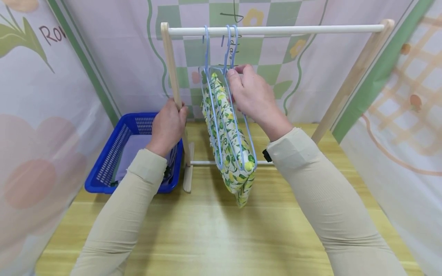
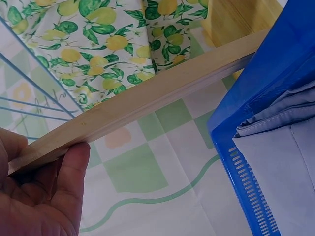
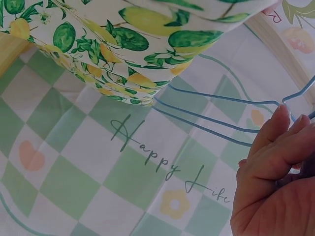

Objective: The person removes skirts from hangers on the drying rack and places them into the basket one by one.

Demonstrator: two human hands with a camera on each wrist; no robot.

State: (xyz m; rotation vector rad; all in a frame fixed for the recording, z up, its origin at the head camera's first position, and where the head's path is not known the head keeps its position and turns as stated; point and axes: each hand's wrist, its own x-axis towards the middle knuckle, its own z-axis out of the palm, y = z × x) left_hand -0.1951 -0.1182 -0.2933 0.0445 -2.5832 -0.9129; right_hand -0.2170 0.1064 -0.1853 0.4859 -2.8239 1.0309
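Note:
My left hand [image 1: 169,124] grips the left wooden post [image 1: 171,61] of a clothes rack; in the left wrist view, thumb and fingers close around that post [image 2: 147,96]. Three blue wire hangers [image 1: 207,50] hang from the white rod [image 1: 297,30], near its left end. Over them drapes folded lemon-print fabric [image 1: 238,178], its lower end hanging above the table. My right hand [image 1: 253,96] pinches a hanger just below its hook. From the right wrist, the fingers [image 3: 275,130] meet the blue wires [image 3: 221,98] beside the fabric, and the thumb is mostly hidden.
A blue plastic basket [image 1: 100,180] stands left of the rack, with folded grey-lilac cloth [image 1: 132,153] inside. The rack's right post [image 1: 352,84] leans at the far side. Printed curtains [image 1: 193,11] enclose the wooden table [image 1: 221,237] behind and at both sides.

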